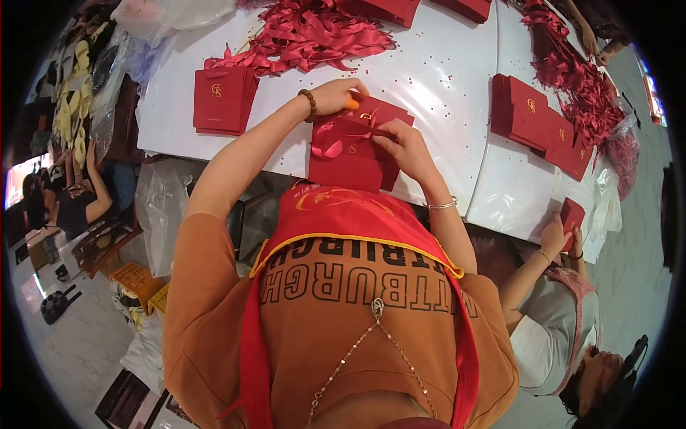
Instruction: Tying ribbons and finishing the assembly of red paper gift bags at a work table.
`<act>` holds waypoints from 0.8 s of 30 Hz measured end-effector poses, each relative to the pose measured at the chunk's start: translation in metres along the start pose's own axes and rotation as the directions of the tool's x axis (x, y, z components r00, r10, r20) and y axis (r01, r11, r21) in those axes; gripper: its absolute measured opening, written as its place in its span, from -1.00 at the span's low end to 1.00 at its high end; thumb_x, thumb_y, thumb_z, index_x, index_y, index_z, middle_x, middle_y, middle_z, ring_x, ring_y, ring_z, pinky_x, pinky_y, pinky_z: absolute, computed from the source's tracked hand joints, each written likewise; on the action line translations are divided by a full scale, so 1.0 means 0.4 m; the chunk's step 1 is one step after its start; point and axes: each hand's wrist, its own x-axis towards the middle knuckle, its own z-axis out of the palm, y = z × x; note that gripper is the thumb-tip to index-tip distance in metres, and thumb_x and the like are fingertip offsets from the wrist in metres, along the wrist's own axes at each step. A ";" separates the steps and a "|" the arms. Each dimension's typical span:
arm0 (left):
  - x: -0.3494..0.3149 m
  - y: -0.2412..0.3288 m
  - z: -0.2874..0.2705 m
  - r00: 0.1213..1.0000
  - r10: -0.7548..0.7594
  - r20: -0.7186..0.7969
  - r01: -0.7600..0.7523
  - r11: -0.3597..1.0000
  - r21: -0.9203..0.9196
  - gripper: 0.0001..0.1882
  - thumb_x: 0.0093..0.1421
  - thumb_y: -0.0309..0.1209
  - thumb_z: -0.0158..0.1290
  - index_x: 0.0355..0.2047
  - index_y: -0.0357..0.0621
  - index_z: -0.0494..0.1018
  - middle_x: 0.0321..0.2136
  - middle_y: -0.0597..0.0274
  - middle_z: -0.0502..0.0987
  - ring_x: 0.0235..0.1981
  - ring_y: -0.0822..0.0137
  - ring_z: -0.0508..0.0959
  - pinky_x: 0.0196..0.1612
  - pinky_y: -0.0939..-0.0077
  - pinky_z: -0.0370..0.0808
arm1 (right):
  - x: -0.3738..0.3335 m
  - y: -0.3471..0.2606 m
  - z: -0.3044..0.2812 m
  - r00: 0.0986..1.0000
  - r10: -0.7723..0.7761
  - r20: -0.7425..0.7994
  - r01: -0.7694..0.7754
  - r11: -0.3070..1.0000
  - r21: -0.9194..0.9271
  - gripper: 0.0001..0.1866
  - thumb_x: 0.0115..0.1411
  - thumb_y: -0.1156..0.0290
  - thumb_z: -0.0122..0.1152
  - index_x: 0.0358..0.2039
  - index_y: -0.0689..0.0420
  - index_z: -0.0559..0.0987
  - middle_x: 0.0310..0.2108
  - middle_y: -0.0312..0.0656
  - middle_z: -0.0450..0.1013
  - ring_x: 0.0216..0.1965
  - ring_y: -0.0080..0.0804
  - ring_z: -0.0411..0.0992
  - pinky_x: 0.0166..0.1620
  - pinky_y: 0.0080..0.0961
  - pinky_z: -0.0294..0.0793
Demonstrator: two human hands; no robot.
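Observation:
Red paper gift bags (343, 168) with gold print lie stacked in front of me at the table's near edge. A shiny red ribbon (328, 147) hangs in a loop over the front of the top bag. My left hand (334, 97), with a beaded bracelet and an orange cover on one fingertip, grips the bag's upper left edge, fingers bent. At the upper right edge my right hand (407, 149) pinches a stretch of the ribbon near the bag's opening. Whether the right fingers also catch the paper edge is hidden.
A heap of loose red ribbons (314, 39) covers the far side of the white table (443, 164). One bag stack (220, 100) stands left, another (525, 111) right. More ribbons (572, 79) lie far right. At right a co-worker (554, 314) holds a small red item (572, 218).

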 end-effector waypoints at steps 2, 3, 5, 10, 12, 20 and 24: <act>-0.001 0.016 -0.001 0.998 -0.002 0.056 0.019 0.956 -0.293 -0.79 0.16 -0.28 -0.12 -0.33 -0.13 0.42 -0.65 0.33 0.41 -0.73 0.57 0.31 -0.64 0.70 0.25 | -0.008 0.001 0.002 0.999 0.042 0.008 -0.042 0.999 0.011 -0.83 0.02 0.44 0.16 -0.36 0.22 0.50 -0.47 -0.12 0.37 -0.43 -0.25 0.36 -0.34 -0.45 0.33; 0.004 0.018 -0.003 0.998 0.001 0.055 0.015 0.956 -0.292 -0.79 0.16 -0.28 -0.12 -0.33 -0.13 0.42 -0.65 0.33 0.41 -0.73 0.57 0.31 -0.64 0.70 0.25 | -0.008 0.000 0.003 0.997 0.081 0.019 -0.082 0.996 0.023 -0.83 0.01 0.44 0.16 -0.36 0.22 0.50 -0.47 -0.12 0.38 -0.42 -0.24 0.36 -0.33 -0.45 0.33; 0.011 0.028 0.004 0.988 -0.100 0.120 0.124 0.968 -0.217 -0.79 0.16 -0.26 -0.08 -0.37 -0.13 0.44 -0.66 0.38 0.38 -0.69 0.59 0.29 -0.61 0.69 0.23 | -0.007 0.002 0.010 0.999 0.052 0.003 -0.052 0.999 0.016 -0.83 0.00 0.44 0.17 -0.37 0.21 0.51 -0.47 -0.12 0.37 -0.42 -0.23 0.36 -0.33 -0.44 0.33; -0.007 0.072 0.037 0.984 0.030 0.176 -0.053 0.991 0.124 -0.68 0.18 -0.16 -0.05 -0.50 -0.17 0.46 -0.64 0.44 0.37 -0.57 0.62 0.25 -0.49 0.66 0.24 | 0.000 -0.016 0.028 0.916 -0.360 -0.180 0.276 0.888 -0.367 -0.82 -0.03 0.43 0.21 -0.37 0.17 0.51 -0.51 -0.15 0.36 -0.41 -0.24 0.36 -0.30 -0.41 0.35; -0.003 0.053 0.042 0.989 0.026 0.148 -0.037 0.997 0.072 -0.67 0.18 -0.16 -0.06 -0.51 -0.17 0.45 -0.65 0.42 0.37 -0.57 0.61 0.25 -0.48 0.66 0.24 | -0.002 0.000 0.053 0.913 -0.292 -0.286 0.243 0.950 -0.196 -0.77 -0.03 0.47 0.22 -0.31 0.15 0.47 -0.45 -0.21 0.37 -0.43 -0.38 0.37 -0.35 -0.50 0.36; 0.042 0.082 -0.093 0.951 0.031 -0.308 0.012 0.990 0.138 -0.63 0.19 -0.07 -0.10 -0.46 -0.13 0.45 -0.80 0.41 0.20 -0.75 0.57 0.22 -0.66 0.58 0.17 | -0.014 -0.021 0.067 0.972 0.210 0.105 -0.232 0.796 0.559 -0.70 0.01 0.56 0.19 -0.23 0.15 0.35 -0.33 -0.32 0.36 -0.46 -0.71 0.31 -0.48 -0.73 0.30; -0.018 0.060 -0.108 0.995 0.081 -0.052 -0.094 0.691 -0.716 -0.52 0.23 0.03 -0.24 -0.24 -0.15 0.37 -0.67 0.33 0.34 -0.65 0.51 0.33 -0.58 0.64 0.26 | -0.008 -0.047 0.050 0.978 0.161 0.131 -0.207 0.719 0.664 -0.69 0.03 0.57 0.18 -0.23 0.14 0.31 -0.32 -0.32 0.37 -0.41 -0.67 0.35 -0.43 -0.72 0.35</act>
